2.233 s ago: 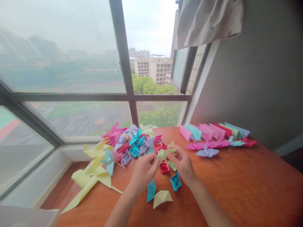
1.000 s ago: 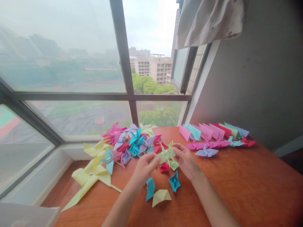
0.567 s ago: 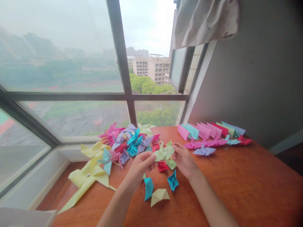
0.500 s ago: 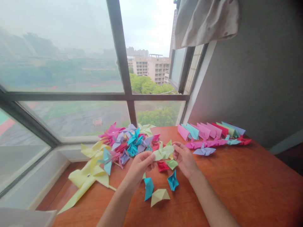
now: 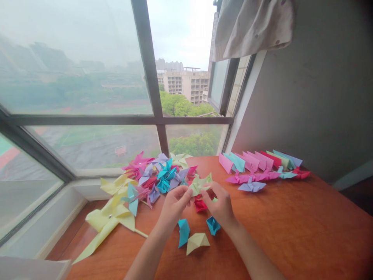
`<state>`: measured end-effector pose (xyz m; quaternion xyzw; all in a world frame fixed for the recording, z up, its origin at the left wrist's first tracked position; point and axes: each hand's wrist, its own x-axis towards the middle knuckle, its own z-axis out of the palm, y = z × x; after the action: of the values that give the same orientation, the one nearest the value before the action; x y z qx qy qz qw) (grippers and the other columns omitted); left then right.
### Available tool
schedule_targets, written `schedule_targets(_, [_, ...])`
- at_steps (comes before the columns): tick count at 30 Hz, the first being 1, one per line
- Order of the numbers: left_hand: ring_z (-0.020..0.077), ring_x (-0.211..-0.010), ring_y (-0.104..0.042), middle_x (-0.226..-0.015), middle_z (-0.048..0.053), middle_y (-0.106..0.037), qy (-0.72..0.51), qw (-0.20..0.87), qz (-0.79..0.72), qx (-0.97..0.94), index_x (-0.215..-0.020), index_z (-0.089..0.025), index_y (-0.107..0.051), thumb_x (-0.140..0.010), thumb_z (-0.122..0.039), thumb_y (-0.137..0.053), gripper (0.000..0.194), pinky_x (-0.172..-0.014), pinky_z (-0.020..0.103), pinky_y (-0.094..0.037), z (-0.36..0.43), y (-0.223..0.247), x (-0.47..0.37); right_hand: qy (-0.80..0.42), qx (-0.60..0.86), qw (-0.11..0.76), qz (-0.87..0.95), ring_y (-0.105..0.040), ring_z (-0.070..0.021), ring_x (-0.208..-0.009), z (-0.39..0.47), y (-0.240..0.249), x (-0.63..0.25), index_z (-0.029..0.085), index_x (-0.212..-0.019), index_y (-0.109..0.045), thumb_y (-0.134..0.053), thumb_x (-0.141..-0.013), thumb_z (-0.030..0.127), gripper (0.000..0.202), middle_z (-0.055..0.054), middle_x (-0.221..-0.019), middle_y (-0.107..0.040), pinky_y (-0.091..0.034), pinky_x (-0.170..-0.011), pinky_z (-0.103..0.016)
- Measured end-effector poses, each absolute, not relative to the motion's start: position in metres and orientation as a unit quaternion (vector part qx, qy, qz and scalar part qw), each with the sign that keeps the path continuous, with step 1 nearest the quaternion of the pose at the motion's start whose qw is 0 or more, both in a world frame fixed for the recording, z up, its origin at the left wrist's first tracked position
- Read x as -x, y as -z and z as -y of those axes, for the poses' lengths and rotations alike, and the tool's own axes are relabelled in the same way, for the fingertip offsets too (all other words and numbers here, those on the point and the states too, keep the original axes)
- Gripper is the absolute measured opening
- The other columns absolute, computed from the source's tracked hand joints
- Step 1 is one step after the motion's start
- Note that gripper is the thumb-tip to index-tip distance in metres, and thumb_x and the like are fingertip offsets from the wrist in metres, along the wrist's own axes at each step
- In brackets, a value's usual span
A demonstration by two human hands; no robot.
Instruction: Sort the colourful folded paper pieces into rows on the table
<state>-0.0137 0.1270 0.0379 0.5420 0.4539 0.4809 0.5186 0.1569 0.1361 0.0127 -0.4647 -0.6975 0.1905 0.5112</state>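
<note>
A pale green folded paper piece (image 5: 198, 186) is held up over the table between both hands. My left hand (image 5: 175, 204) pinches its left end between thumb and fingers. My right hand (image 5: 220, 204) is closed on its right side, thumb toward the front. Just below the hands lies a red folded paper boat (image 5: 200, 203), partly hidden by the right hand. Nearer to me are a blue paper boat (image 5: 213, 225), a blue folded piece (image 5: 183, 233) and a pale yellow-green folded piece (image 5: 198, 243).
Yellow paper pinwheels (image 5: 110, 216) on sticks lie at left, by a pile of colourful folded paper (image 5: 165, 177). Folded paper planes (image 5: 250, 161) stand in a row at back right, with paper cranes (image 5: 252, 186) before them. Windows (image 5: 87, 147) border the wooden table (image 5: 291, 229).
My right hand has moved left and slightly down along the pale green paper, closer to my left hand. Its fingers now cover more of the paper. The left hand stays about where it was.
</note>
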Motion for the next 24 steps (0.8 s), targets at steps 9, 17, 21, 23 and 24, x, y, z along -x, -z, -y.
schedule_targets(9, [0.0127, -0.058, -0.051, -0.066, 0.003, -0.063, -0.460, 0.514, -0.463, -0.557, -0.074, -0.015, -0.068, -0.084, -0.048, -0.060, 0.036, -0.051, 0.021, -0.036, -0.125, -0.043, 0.011, -0.127, 0.510, 0.571, 0.631, -0.059, -0.0168, -0.068, -0.151, -0.025, -0.189, 0.023, -0.084, -0.067, -0.057, -0.090, 0.040, 0.021, -0.003, -0.079, -0.068, -0.047, -0.066, -0.029])
schedule_targets(17, [0.0133, -0.058, -0.051, -0.064, 0.002, -0.063, -0.462, 0.508, -0.477, -0.548, -0.075, -0.016, -0.070, -0.084, -0.051, -0.060, 0.037, -0.051, 0.021, -0.035, -0.125, -0.044, 0.013, 0.051, 0.630, 0.576, 0.519, -0.065, -0.0206, -0.074, -0.154, -0.018, -0.293, 0.018, -0.090, -0.069, -0.058, -0.086, 0.050, 0.034, -0.009, -0.086, -0.072, -0.049, -0.073, -0.031])
schedule_targets(21, [0.0130, -0.058, -0.051, -0.064, 0.002, -0.063, -0.457, 0.513, -0.472, -0.553, -0.074, -0.016, -0.071, -0.083, -0.050, -0.062, 0.036, -0.051, 0.021, -0.035, -0.124, -0.047, 0.010, 0.130, 0.691, 0.496, 0.509, -0.064, -0.0210, -0.070, -0.151, -0.001, -0.362, 0.016, -0.087, -0.069, -0.056, -0.084, 0.049, 0.036, -0.010, -0.081, -0.071, -0.047, -0.070, -0.031])
schedule_targets(23, [0.0127, -0.057, -0.050, -0.064, 0.002, -0.063, -0.455, 0.515, -0.470, -0.555, -0.074, -0.016, -0.071, -0.082, -0.050, -0.062, 0.036, -0.051, 0.021, -0.034, -0.124, -0.047, 0.008, 0.122, 0.725, 0.470, 0.489, -0.064, -0.0214, -0.066, -0.147, 0.013, -0.390, 0.015, -0.086, -0.068, -0.054, -0.083, 0.049, 0.037, -0.011, -0.078, -0.071, -0.046, -0.066, -0.031])
schedule_targets(24, [0.0126, -0.057, -0.050, -0.063, 0.002, -0.063, -0.453, 0.516, -0.469, -0.555, -0.073, -0.016, -0.070, -0.082, -0.050, -0.062, 0.037, -0.051, 0.021, -0.034, -0.124, -0.047, 0.008, 0.114, 0.738, 0.465, 0.476, -0.064, -0.0217, -0.066, -0.144, 0.021, -0.401, 0.015, -0.086, -0.067, -0.054, -0.082, 0.049, 0.036, -0.011, -0.077, -0.071, -0.046, -0.065, -0.031])
